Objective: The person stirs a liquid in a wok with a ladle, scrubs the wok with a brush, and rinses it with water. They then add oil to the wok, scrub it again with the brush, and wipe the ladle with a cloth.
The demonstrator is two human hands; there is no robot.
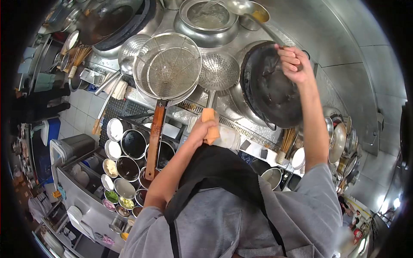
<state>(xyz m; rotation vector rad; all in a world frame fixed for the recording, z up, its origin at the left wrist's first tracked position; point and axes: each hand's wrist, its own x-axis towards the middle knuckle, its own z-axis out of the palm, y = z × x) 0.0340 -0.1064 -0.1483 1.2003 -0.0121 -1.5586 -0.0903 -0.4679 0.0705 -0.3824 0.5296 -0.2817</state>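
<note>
My right hand (294, 62) is closed tight around the end of a long ladle (267, 31). The handle runs up and away from the grip to its bowl, which sits by the rim of a steel pot of water (208, 19). Directly under that fist lies the dark wok (271, 92), tilted on its burner.

My left hand (201, 129) is clenched on an orange cloth (211, 129) wrapped around a handle. Just beyond the knuckles this handle leads to a perforated skimmer (218, 71), which rests beside the wok. I cannot tell whether the skimmer touches the wok's rim.

Further left of that grip a big wire strainer (167, 66) lies flat, its wooden handle pointing back toward me. Below it, near my left elbow, is a cluster of seasoning bowls (127, 167).
</note>
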